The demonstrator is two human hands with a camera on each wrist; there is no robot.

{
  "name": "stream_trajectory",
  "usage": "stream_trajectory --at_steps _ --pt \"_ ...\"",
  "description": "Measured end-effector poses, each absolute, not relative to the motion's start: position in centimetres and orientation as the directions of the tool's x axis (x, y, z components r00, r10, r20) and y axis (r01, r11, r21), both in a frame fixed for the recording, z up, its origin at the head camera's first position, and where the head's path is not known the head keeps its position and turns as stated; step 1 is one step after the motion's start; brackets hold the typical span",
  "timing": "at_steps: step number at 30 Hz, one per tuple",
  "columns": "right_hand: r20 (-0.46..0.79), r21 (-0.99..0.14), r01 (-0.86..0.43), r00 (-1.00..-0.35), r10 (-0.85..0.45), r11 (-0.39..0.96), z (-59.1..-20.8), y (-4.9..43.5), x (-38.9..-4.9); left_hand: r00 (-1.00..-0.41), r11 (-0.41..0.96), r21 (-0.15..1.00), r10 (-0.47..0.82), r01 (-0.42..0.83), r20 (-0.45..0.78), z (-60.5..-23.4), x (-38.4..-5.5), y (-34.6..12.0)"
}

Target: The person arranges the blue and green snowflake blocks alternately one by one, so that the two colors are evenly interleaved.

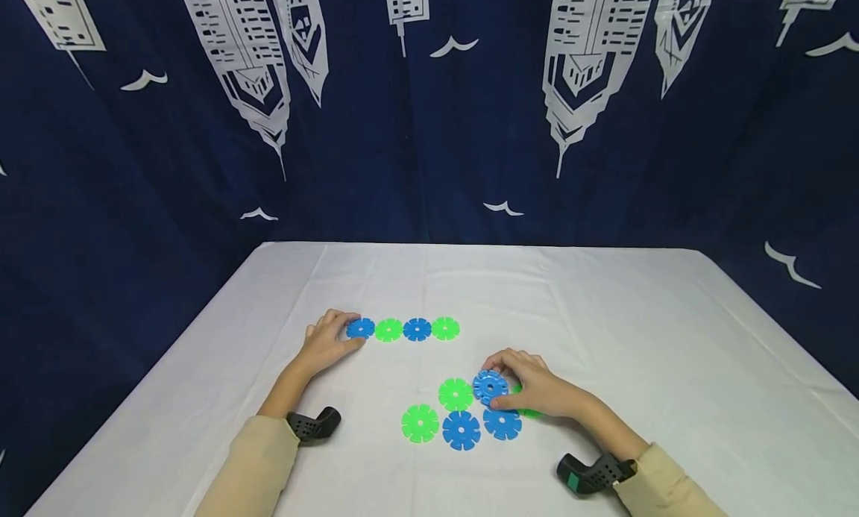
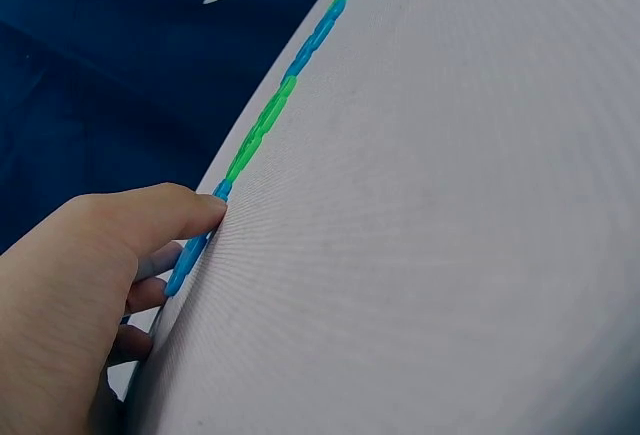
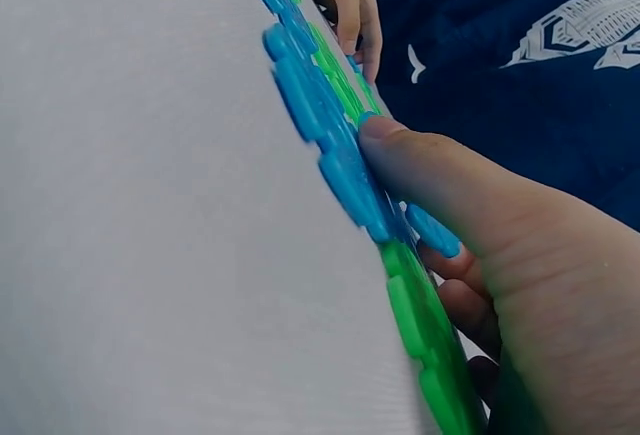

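Observation:
My left hand pinches the blue notched plastic disc at the left end of a row on the white table. Thumb and fingers lie on opposite edges of that disc. Rightward along the row come a green disc, a blue disc and another green disc. Nearer the front, my right hand holds a blue notched disc between thumb and fingers, over a loose group. A green disc beside it is partly covered by that hand in the head view.
In the loose group lie two green discs and two blue discs. White cloth covers the table. A dark blue patterned curtain hangs behind it. Each wrist wears a black camera.

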State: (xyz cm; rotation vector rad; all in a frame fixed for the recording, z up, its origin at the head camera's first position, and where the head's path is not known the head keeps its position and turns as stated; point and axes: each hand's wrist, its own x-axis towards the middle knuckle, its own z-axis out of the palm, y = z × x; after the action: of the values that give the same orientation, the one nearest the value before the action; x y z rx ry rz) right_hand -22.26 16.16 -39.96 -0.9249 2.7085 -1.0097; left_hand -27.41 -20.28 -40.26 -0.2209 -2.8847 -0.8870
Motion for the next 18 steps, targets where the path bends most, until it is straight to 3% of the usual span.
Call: stream_trajectory --at_steps 8,18 --pt "0.153 -0.721 -0.515 -0.771 -0.618 0.464 -40.21 16.32 -22.68 -0.982 0.818 0.548 0.107 0.176 0.155 -40.39 -27.51 -20.18" --pt "0.120 -0.779 -0.470 -0.762 -0.636 0.415 -40.24 16.25 -22.88 -0.982 0.822 0.542 0.109 0.177 0.155 -40.31 -27.50 -20.28"
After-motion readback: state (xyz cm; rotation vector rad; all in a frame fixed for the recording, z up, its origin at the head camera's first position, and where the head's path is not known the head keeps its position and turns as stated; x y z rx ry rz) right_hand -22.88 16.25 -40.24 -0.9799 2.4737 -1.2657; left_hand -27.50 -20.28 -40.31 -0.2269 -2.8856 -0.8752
